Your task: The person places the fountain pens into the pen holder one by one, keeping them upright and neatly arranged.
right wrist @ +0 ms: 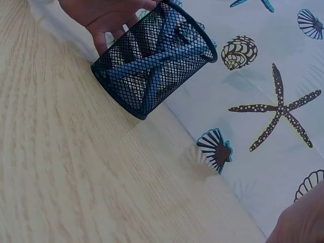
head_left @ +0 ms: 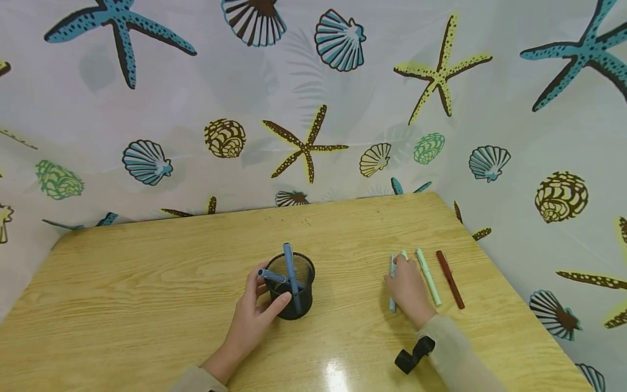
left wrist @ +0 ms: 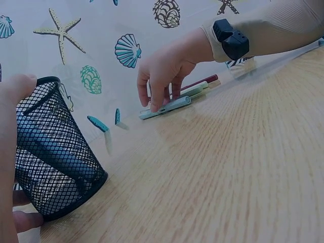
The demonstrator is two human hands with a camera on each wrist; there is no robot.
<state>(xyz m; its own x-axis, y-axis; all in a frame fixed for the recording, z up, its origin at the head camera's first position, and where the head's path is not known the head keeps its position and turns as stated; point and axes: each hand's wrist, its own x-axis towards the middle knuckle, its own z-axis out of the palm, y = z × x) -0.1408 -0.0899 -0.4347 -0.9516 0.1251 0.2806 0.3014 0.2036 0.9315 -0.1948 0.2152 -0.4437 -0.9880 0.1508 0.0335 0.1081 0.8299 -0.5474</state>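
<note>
My left hand (head_left: pixel 254 310) grips the side of a black mesh pen cup (head_left: pixel 305 305), thumb at the front and fingers round the left side. Two blue pens (head_left: pixel 289 267) lean crosswise inside the cup, seen through the mesh in both wrist views. Over at the right, my right hand (head_left: pixel 409 286) reaches down and pinches a light blue pen (head_left: pixel 392 305) lying on the table, its thumb along the pen's left side. In the left wrist view, the fingertips of the right hand (left wrist: pixel 169 68) are right at this pen (left wrist: pixel 177 104).
Right of that hand lie a light green pen (head_left: pixel 429 277) and a dark red pen (head_left: pixel 450 280); another green pen tip (head_left: pixel 404 253) peeks out beyond the fingers. A patterned cloth (head_left: pixel 196 98) hangs behind the wooden table (head_left: pixel 147 294) and along its right side.
</note>
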